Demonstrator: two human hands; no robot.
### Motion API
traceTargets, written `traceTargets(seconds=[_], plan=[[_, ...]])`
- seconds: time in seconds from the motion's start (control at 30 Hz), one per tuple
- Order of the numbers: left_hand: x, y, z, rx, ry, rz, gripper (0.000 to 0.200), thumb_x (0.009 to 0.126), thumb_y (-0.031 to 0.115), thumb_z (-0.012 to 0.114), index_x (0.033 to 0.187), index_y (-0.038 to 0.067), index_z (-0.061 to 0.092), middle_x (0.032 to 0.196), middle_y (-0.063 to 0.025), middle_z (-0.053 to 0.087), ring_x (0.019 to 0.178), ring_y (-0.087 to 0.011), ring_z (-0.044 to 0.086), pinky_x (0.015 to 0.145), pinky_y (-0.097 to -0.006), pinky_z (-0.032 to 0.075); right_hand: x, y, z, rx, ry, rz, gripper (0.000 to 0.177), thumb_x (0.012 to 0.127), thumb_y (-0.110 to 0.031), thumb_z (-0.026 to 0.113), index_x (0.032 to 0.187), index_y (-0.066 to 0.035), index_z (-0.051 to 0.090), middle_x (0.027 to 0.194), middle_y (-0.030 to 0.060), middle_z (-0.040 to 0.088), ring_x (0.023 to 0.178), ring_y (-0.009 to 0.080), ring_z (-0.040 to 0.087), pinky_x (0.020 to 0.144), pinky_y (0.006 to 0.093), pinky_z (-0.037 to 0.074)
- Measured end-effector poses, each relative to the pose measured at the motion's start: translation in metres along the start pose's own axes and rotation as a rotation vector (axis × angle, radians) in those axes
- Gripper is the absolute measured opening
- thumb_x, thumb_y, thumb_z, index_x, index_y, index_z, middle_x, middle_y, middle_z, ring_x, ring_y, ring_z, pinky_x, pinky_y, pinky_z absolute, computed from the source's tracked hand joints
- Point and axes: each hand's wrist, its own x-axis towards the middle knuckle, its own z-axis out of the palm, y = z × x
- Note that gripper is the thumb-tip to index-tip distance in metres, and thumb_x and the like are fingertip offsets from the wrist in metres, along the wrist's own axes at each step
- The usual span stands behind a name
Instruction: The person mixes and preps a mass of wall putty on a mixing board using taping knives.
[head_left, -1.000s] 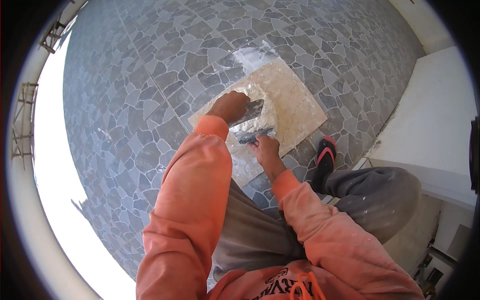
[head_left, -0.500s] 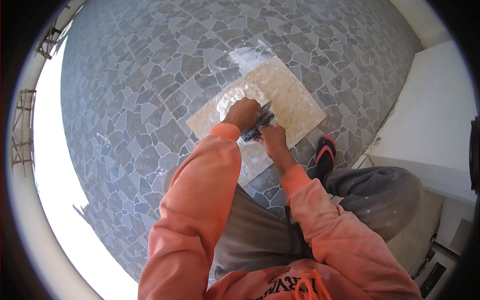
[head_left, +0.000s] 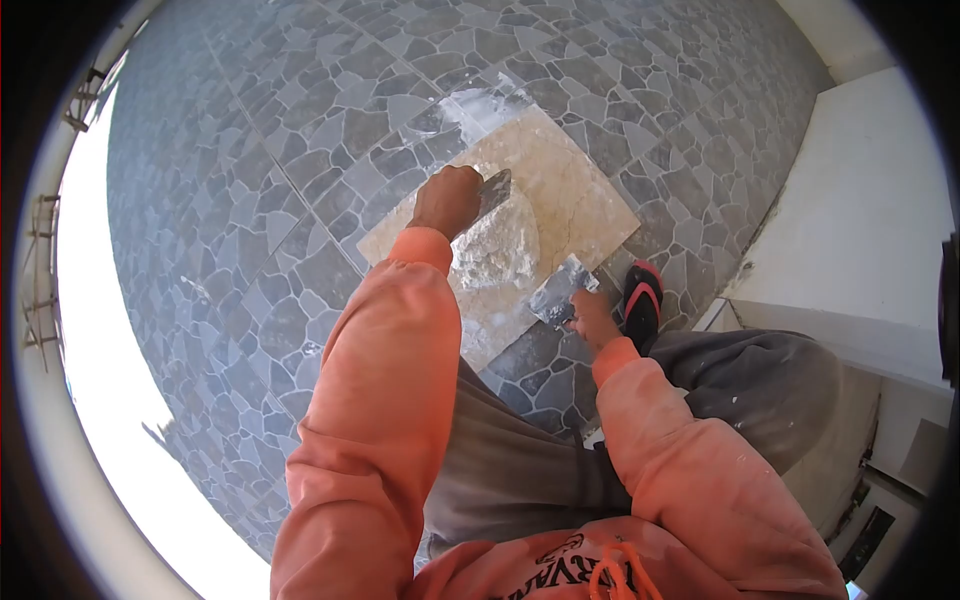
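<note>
My left hand (head_left: pixel 447 201) is closed around a putty knife (head_left: pixel 494 191), its dark blade pointing right over the upper edge of a white putty heap (head_left: pixel 497 248). Under the heap lies a beige marbled tile (head_left: pixel 588 196), set at an angle on the floor. Near the tile's lower right edge, my right hand (head_left: pixel 592 316) grips a second putty knife (head_left: pixel 562 291). Its broad, flat blade is smeared with white. A gap separates the two tools. Both handles are hidden by my fingers.
The grey floor (head_left: pixel 300 165) has a stone pattern, with a white smear (head_left: pixel 480 110) beyond the tile. My foot in a black and red flip-flop (head_left: pixel 643 297) stands right of the tile. A white wall (head_left: pixel 850 190) rises on the right.
My hands have moved apart from where the tools met over the putty. The left one went up and left, the right one down and right, so more of the heap shows.
</note>
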Motion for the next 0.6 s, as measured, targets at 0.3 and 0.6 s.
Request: traceTargets(seconds=[0.3,0.6], plan=[[-0.004,0.000,-0.012,-0.071,0.060,0.093,0.019,0.082,0.019,0.070,0.096,0.006,0.071,0.080,-0.0211,0.069,0.078,-0.0418,0.066,0.072,-0.0489,0.051,0.014,0.039,0.028,-0.064,-0.171,-0.161,0.038,0.085,-0.006,0.064,0.120,-0.008,0.050,0.100,0.0076,0.048,0.084,0.0243,0.051,0.075,0.0559,0.050],[-0.005,-0.001,-0.007,-0.030,-0.104,0.090,0.027,0.080,0.017,0.069,0.105,0.011,0.073,0.096,-0.0212,0.070,0.090,-0.0401,0.068,0.081,-0.0472,0.054,-0.004,0.054,0.052,0.193,-0.330,-0.201,0.030,0.089,-0.003,0.061,0.115,-0.014,0.055,0.099,0.0045,0.060,0.084,0.0220,0.062,0.070,0.0442,0.053]])
